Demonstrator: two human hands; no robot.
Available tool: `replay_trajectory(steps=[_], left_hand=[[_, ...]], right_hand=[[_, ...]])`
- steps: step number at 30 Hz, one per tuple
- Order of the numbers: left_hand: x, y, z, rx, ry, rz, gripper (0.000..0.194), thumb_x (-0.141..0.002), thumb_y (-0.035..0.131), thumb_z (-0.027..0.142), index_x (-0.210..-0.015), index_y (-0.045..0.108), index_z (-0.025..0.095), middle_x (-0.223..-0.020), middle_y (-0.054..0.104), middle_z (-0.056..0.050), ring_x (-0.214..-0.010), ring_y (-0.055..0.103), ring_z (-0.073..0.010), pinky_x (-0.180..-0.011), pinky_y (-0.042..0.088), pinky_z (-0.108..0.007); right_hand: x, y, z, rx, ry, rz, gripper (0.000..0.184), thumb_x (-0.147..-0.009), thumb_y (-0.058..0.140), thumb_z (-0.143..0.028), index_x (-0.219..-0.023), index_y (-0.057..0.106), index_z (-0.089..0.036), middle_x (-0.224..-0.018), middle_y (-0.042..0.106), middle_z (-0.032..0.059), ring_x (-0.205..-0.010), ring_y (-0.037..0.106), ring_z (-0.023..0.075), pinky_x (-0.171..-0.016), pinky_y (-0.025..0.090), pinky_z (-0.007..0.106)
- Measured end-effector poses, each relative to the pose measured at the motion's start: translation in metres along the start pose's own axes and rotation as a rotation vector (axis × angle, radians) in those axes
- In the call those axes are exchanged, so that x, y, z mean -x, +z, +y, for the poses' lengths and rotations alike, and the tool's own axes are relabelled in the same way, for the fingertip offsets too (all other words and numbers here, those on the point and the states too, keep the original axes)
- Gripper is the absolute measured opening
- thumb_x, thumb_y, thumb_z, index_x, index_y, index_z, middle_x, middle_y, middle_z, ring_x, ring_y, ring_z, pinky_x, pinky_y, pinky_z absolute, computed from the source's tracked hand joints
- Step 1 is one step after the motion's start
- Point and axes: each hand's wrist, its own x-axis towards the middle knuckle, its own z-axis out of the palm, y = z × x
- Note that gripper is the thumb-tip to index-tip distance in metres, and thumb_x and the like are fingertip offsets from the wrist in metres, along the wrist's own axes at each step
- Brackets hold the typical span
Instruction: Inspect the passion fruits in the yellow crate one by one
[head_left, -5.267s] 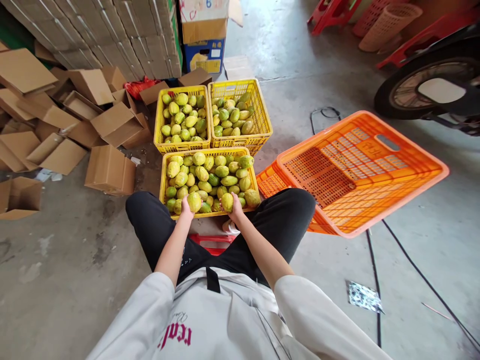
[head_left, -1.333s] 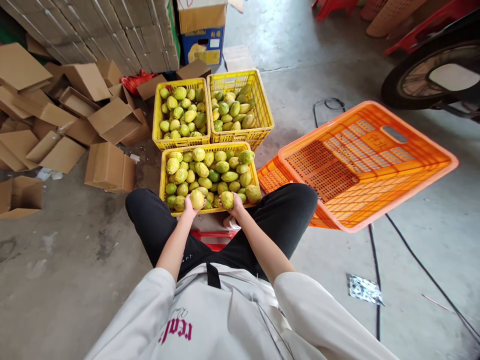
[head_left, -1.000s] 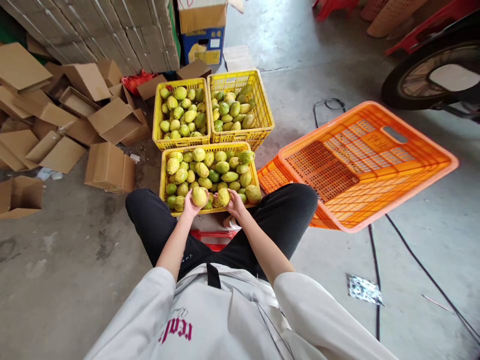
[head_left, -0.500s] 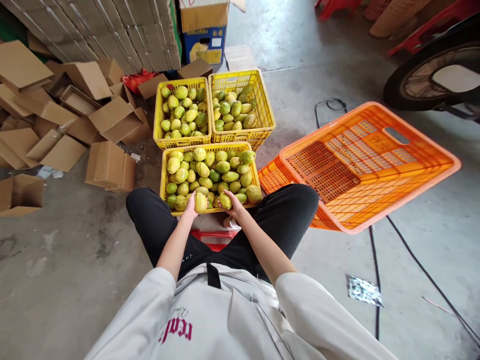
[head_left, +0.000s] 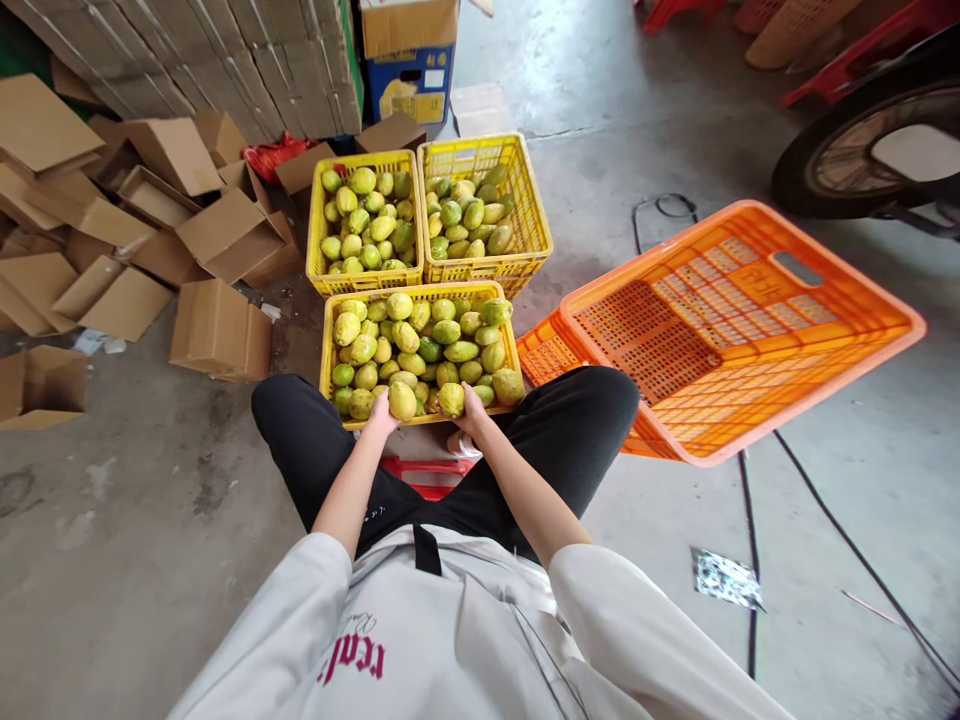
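I sit with a yellow crate (head_left: 327,340) of yellow-green fruits between my knees. My left hand (head_left: 382,413) is closed around one yellow-green fruit (head_left: 402,400) at the crate's near edge. My right hand (head_left: 471,408) is closed around another fruit (head_left: 451,399) right beside it. Both fruits are held just above the pile, a short gap apart. Two more yellow crates stand behind: the left one (head_left: 311,235) and the right one (head_left: 534,225), each holding several of the same fruits.
A large orange crate (head_left: 750,400) lies tilted at my right over another orange crate. Cardboard boxes (head_left: 219,335) are scattered at left, with stacked flat cartons behind. A motorbike wheel (head_left: 862,150) is at far right. Black cables (head_left: 750,560) and a red stool (head_left: 420,475) are on the concrete floor.
Both hands stayed at the crate's near edge, each turning its fruit slightly. The two fruits came close together a second ago and have since eased apart a little.
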Motion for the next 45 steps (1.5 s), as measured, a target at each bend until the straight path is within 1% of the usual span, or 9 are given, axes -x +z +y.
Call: replay_trajectory(steps=[6, 9, 11, 16, 22, 27, 34, 40, 45], left_hand=[[-0.001, -0.001, -0.001, -0.104, -0.050, 0.044, 0.032, -0.099, 0.060, 0.038, -0.124, 0.064, 0.018, -0.099, 0.076, -0.011, -0.093, 0.076, -0.0270, -0.080, 0.062, -0.039], [0.000, 0.000, -0.004, -0.163, -0.027, 0.072, 0.034, -0.095, 0.069, 0.040, -0.120, 0.066, 0.018, -0.092, 0.075, -0.011, -0.085, 0.075, -0.0254, -0.074, 0.060, -0.034], [0.001, 0.001, -0.004, -0.180, -0.011, 0.089, 0.034, -0.096, 0.066, 0.044, -0.119, 0.066, 0.018, -0.085, 0.074, -0.009, -0.076, 0.073, -0.0229, -0.069, 0.059, -0.032], [0.006, 0.002, -0.001, -0.087, 0.034, -0.066, 0.041, -0.100, 0.053, 0.052, -0.113, 0.067, 0.016, -0.080, 0.072, -0.007, -0.065, 0.068, -0.0192, -0.059, 0.056, -0.028], [0.011, 0.003, 0.000, -0.047, 0.047, -0.088, 0.038, -0.098, 0.057, 0.049, -0.110, 0.068, 0.014, -0.080, 0.072, -0.008, -0.070, 0.070, -0.0206, -0.072, 0.060, -0.034], [0.014, 0.003, 0.001, 0.028, 0.009, -0.118, 0.035, -0.099, 0.053, 0.045, -0.109, 0.066, 0.014, -0.077, 0.071, -0.008, -0.075, 0.073, -0.0230, -0.080, 0.063, -0.040], [0.011, 0.002, -0.001, -0.017, 0.017, -0.053, 0.027, -0.096, 0.054, 0.039, -0.104, 0.066, 0.016, -0.071, 0.068, -0.006, -0.074, 0.073, -0.0229, -0.070, 0.064, -0.035], [0.009, 0.003, 0.002, 0.020, 0.062, -0.066, 0.041, -0.100, 0.045, 0.051, -0.094, 0.067, 0.017, -0.074, 0.069, -0.008, -0.084, 0.075, -0.0264, -0.078, 0.064, -0.041], [0.009, 0.005, 0.003, 0.022, 0.059, -0.079, 0.033, -0.098, 0.047, 0.042, -0.096, 0.067, 0.016, -0.083, 0.072, -0.012, -0.090, 0.075, -0.0295, -0.084, 0.063, -0.047]], right_hand=[[0.004, 0.005, 0.001, 0.030, -0.063, -0.083, 0.027, -0.099, 0.055, -0.047, -0.096, 0.062, -0.021, -0.068, 0.070, 0.0039, -0.063, 0.071, 0.0243, -0.056, 0.060, 0.035], [0.009, 0.007, 0.000, 0.019, -0.078, -0.145, 0.024, -0.096, 0.062, -0.044, -0.092, 0.064, -0.021, -0.068, 0.071, 0.0033, -0.065, 0.072, 0.0231, -0.057, 0.060, 0.032], [0.013, 0.008, -0.001, 0.011, -0.089, -0.164, 0.022, -0.097, 0.061, -0.041, -0.089, 0.064, -0.021, -0.068, 0.071, 0.0035, -0.065, 0.072, 0.0218, -0.056, 0.059, 0.030], [0.015, 0.007, 0.000, 0.028, -0.103, -0.198, 0.018, -0.097, 0.059, -0.032, -0.083, 0.062, -0.021, -0.069, 0.071, 0.0028, -0.062, 0.070, 0.0186, -0.055, 0.058, 0.026], [0.015, 0.008, 0.003, 0.031, -0.099, -0.276, 0.007, -0.094, 0.058, -0.024, -0.090, 0.063, -0.021, -0.072, 0.071, 0.0016, -0.064, 0.071, 0.0189, -0.061, 0.061, 0.030], [0.013, 0.008, 0.001, -0.006, -0.077, -0.215, 0.017, -0.097, 0.053, -0.031, -0.086, 0.060, -0.021, -0.068, 0.068, 0.0028, -0.061, 0.070, 0.0193, -0.056, 0.060, 0.029], [0.013, 0.004, -0.001, -0.015, -0.051, -0.084, 0.020, -0.096, 0.048, -0.029, -0.081, 0.058, -0.021, -0.062, 0.065, 0.0038, -0.058, 0.068, 0.0215, -0.052, 0.059, 0.032], [0.013, 0.007, -0.001, 0.001, -0.058, -0.091, 0.024, -0.097, 0.044, -0.030, -0.082, 0.060, -0.021, -0.059, 0.064, 0.0033, -0.058, 0.069, 0.0218, -0.054, 0.060, 0.032], [0.016, 0.008, -0.004, -0.014, -0.071, -0.125, 0.027, -0.099, 0.046, -0.035, -0.083, 0.062, -0.021, -0.064, 0.067, 0.0050, -0.057, 0.068, 0.0214, -0.053, 0.059, 0.032]])
